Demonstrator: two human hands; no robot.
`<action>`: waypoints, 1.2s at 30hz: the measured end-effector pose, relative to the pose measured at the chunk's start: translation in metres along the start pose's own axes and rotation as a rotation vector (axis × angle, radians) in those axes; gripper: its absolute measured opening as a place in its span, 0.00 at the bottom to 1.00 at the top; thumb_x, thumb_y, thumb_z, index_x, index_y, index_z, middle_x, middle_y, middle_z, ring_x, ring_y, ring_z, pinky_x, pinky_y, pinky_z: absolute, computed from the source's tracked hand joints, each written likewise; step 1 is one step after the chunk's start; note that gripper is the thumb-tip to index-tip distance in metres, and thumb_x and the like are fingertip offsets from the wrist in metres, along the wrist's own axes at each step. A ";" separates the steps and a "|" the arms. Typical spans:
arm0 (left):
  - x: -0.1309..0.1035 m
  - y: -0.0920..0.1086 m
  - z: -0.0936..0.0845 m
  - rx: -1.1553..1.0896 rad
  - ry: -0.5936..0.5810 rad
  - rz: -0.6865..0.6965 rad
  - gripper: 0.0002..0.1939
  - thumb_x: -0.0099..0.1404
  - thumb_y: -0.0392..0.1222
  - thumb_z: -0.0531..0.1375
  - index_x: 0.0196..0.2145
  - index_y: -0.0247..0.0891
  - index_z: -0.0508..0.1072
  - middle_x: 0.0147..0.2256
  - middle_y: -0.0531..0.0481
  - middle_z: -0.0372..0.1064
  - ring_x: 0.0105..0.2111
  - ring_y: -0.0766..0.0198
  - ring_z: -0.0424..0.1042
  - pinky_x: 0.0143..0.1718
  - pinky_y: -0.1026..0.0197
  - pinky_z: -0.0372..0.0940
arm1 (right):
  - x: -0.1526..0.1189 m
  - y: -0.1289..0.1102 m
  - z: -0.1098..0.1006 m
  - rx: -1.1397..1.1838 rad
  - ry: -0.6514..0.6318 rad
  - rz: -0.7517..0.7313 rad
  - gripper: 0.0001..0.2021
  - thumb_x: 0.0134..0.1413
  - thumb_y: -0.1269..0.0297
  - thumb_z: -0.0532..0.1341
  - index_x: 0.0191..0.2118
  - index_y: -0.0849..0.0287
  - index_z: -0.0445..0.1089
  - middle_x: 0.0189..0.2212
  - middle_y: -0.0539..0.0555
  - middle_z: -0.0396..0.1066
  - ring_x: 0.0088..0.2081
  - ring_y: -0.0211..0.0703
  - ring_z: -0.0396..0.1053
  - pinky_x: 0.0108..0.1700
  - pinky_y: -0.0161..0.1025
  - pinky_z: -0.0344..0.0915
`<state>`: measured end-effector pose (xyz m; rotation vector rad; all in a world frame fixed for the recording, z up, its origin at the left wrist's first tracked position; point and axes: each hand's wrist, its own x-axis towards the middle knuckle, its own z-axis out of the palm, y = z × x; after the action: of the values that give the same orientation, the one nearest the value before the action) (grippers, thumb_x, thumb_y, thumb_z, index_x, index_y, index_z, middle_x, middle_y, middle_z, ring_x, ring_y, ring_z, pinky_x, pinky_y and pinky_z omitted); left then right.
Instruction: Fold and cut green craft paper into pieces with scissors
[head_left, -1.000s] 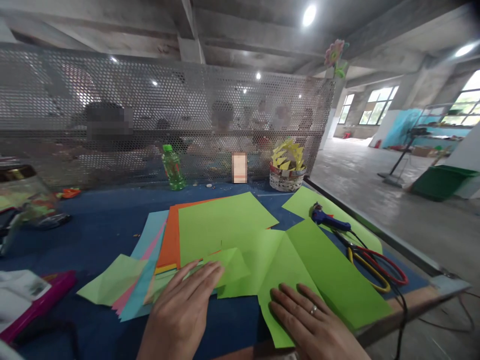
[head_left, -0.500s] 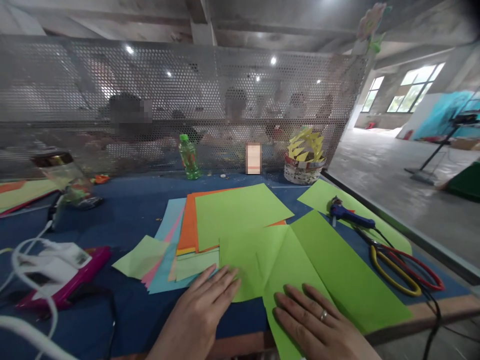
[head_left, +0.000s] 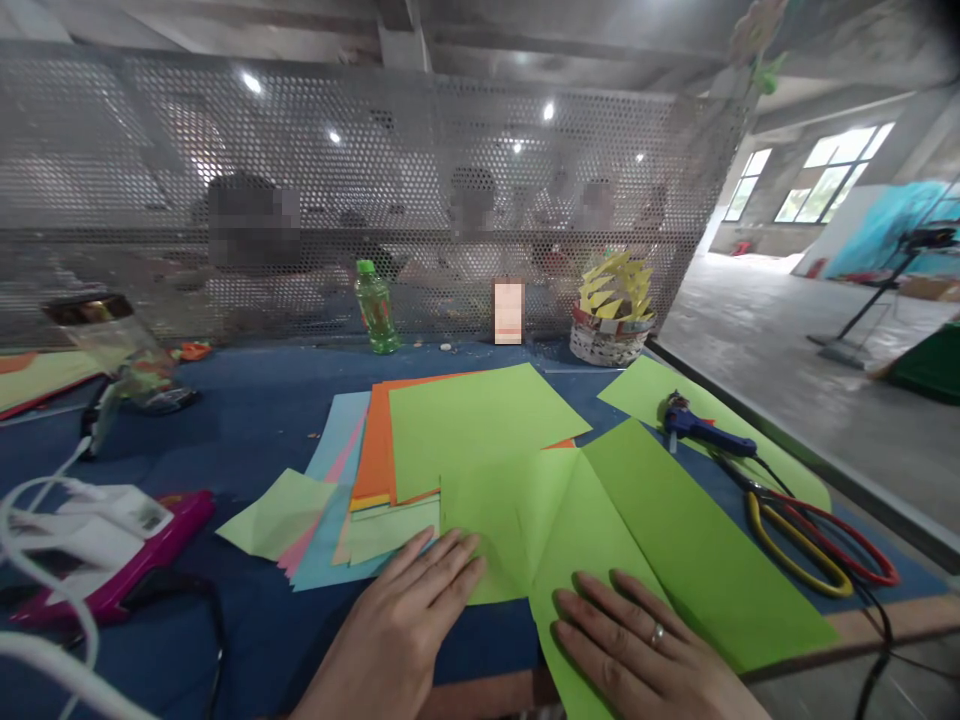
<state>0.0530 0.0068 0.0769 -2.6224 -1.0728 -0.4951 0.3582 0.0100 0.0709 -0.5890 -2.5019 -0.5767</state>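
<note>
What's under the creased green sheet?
A pale green sheet appears to run beneath the left edge of the creased green sheet; blue tabletop shows along its near side. Anything under its middle is covered.

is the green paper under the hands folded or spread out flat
Partly spread: the green paper lies opened out, but creases show and sections rise at angles between them.

Workshop-like hall: concrete beams (head_left: pixel 322 45) spanning overhead, perforated screen (head_left: pixel 420 150) fronting a blue worktable (head_left: pixel 247 410) (glue gun (head_left: pixel 709 432) lying there).
</note>
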 end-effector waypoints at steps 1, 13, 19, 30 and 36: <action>0.001 0.000 0.000 0.000 0.001 -0.002 0.34 0.58 0.22 0.47 0.60 0.38 0.65 0.59 0.48 0.66 0.59 0.62 0.64 0.62 0.53 0.59 | 0.002 0.001 -0.003 -0.002 -0.014 -0.017 0.16 0.68 0.69 0.51 0.53 0.54 0.73 0.54 0.45 0.73 0.58 0.39 0.67 0.70 0.42 0.41; 0.000 -0.003 -0.006 -0.073 -0.054 -0.025 0.37 0.56 0.21 0.47 0.62 0.40 0.62 0.61 0.49 0.63 0.61 0.63 0.62 0.63 0.53 0.57 | 0.013 0.004 -0.015 0.216 -0.169 0.045 0.19 0.67 0.64 0.51 0.60 0.61 0.65 0.51 0.55 0.75 0.51 0.46 0.71 0.53 0.41 0.68; 0.000 -0.007 -0.012 -0.211 -0.085 -0.059 0.34 0.60 0.26 0.51 0.63 0.43 0.61 0.62 0.51 0.61 0.61 0.63 0.61 0.64 0.53 0.53 | 0.064 -0.002 -0.030 0.411 -0.367 0.359 0.20 0.62 0.67 0.56 0.58 0.54 0.67 0.44 0.55 0.73 0.45 0.48 0.69 0.49 0.46 0.67; 0.003 -0.008 -0.015 -0.263 -0.108 -0.114 0.35 0.58 0.24 0.48 0.62 0.43 0.64 0.61 0.50 0.63 0.60 0.63 0.62 0.63 0.50 0.55 | 0.059 -0.004 -0.016 0.484 -0.368 0.388 0.18 0.62 0.67 0.57 0.56 0.54 0.69 0.43 0.57 0.70 0.45 0.48 0.66 0.49 0.46 0.64; 0.002 -0.008 -0.016 -0.262 -0.085 -0.115 0.35 0.58 0.24 0.48 0.61 0.43 0.65 0.60 0.50 0.63 0.61 0.62 0.62 0.64 0.50 0.54 | 0.056 -0.005 -0.015 0.458 -0.329 0.369 0.18 0.63 0.66 0.56 0.57 0.53 0.68 0.43 0.56 0.70 0.44 0.47 0.66 0.49 0.45 0.64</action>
<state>0.0448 0.0078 0.0929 -2.8407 -1.2689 -0.5905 0.3172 0.0147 0.1122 -0.9873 -2.5962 0.2464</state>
